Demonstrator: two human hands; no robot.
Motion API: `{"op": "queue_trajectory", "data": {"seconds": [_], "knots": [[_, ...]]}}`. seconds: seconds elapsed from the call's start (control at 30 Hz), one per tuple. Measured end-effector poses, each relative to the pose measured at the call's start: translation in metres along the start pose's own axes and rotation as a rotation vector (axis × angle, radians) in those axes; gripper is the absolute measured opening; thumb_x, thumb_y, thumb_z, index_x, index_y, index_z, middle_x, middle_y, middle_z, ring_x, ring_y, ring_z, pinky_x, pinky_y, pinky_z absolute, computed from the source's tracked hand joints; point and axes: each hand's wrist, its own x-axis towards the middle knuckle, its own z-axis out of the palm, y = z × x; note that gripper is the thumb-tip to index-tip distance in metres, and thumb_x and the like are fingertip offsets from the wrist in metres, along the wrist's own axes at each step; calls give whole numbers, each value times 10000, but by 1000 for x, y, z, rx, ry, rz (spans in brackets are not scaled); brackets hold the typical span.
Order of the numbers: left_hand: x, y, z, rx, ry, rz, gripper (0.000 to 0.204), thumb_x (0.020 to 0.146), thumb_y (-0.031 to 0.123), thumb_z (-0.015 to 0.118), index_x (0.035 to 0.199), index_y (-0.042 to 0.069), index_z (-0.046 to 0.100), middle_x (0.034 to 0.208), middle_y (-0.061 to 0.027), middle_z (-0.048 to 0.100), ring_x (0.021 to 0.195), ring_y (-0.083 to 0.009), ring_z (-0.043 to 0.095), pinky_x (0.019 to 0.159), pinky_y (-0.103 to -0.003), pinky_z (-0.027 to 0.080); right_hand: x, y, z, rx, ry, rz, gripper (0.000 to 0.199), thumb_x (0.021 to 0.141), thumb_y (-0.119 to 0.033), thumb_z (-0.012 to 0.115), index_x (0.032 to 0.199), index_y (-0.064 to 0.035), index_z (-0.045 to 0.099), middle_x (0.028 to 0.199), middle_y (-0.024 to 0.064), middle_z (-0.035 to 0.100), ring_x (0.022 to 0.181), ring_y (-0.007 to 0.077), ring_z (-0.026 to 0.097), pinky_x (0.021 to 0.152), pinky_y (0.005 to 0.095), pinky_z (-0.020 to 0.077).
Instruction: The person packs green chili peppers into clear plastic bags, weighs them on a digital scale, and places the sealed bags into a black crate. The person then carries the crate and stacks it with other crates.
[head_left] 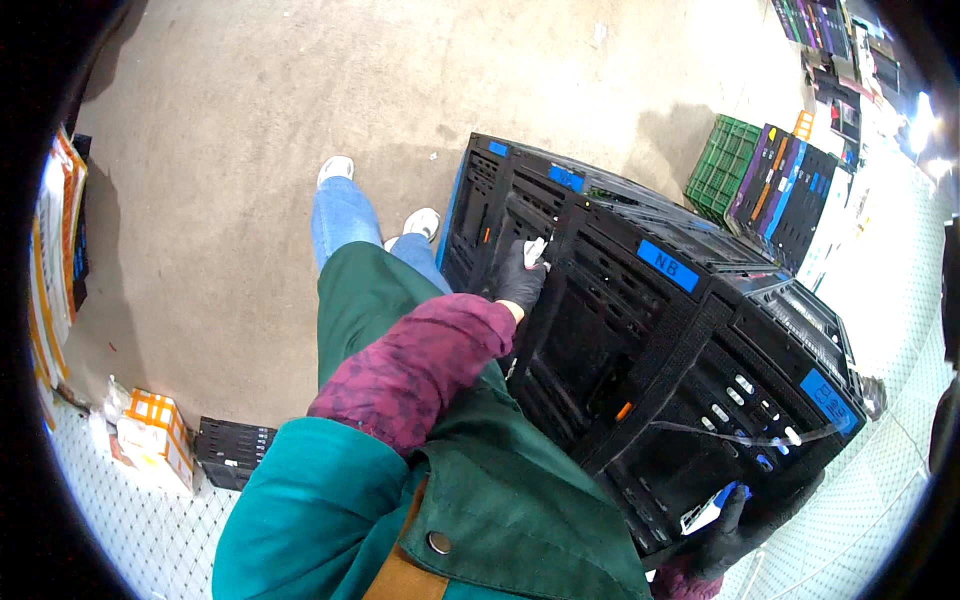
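Note:
My left hand (520,278), in a black glove, is closed on a crumpled white scrap (535,252). It is held against the front of a row of black plastic crates (590,330), on the crate second from the far end. Low at the right, my right hand (722,535), also gloved in black, is closed around a small white-and-blue object (708,510) beside the nearest crate (680,475). What kind of object it is cannot be made out. Blue labels (668,265) are stuck along the crates' upper edges. A clear plastic strip (740,435) hangs across the nearest crate's front.
Beyond the crates stand a green crate (722,160) and a dark stack with purple and blue stripes (780,195). At the lower left are a box with orange tape (155,440) and a small black crate (233,452). White-and-orange packages (55,260) line the left edge.

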Motion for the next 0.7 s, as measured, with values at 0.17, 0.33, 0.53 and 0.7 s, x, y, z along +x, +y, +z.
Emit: {"op": "queue_trajectory", "data": {"seconds": [0.17,0.33,0.53,0.7], "knots": [[-1,7,6,258,45,39,297,698,18,559,971,21,443,864,-102,538,795,-185,524,711,-299,421,-5,-1,-2,140,-23,-29,673,799,-26,468,1366,-82,110,1398,151,174,1247,283,271,1014,400,232],[4,-16,8,335,42,150,301,714,28,549,991,15,430,882,-98,547,809,-203,552,712,-292,429,-5,-8,1,150,-10,-21,682,793,-33,480,1365,-74,111,1403,148,160,1261,281,245,1019,398,219],[10,45,-34,58,-256,6,254,736,-44,508,977,6,443,925,-70,558,809,-170,565,697,-266,441,-4,-18,9,106,75,-29,698,776,-28,484,1365,-79,114,1404,149,158,1262,278,245,1024,395,208],[8,77,-70,-506,-273,-280,216,788,19,538,989,41,463,940,-44,555,808,-149,564,677,-250,468,-7,-29,10,217,75,66,721,765,-57,523,1363,-58,120,1400,149,173,1248,271,265,1017,391,217]]}}
